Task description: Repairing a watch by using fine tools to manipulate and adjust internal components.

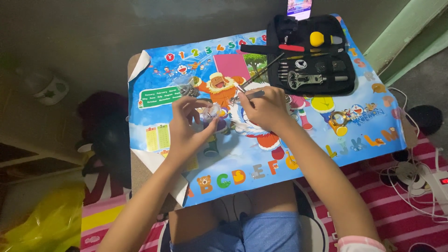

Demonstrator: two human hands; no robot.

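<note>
Tweezers (249,94) sit pinched in the right hand (267,108) near the table's (373,135) far edge, beside the black tool case (310,56); the left hand (189,123) cups a small clear piece (212,111). Steadying both wrists on the table would probably help.

A low table bears a glossy blue children's alphabet poster (354,135) as its cover. At its far right corner lies an open black fabric tool case (343,81) holding a yellow-handled tool (318,38) and a red-handled tool (291,47). A phone (299,8) stands upright just behind the case. A small round gold-coloured loupe (339,119) rests near the case. White cables (410,179) and a white power strip (438,182) lie on the red striped mat (373,196). A yellow plastic bag (51,219) sits at lower left.
</note>
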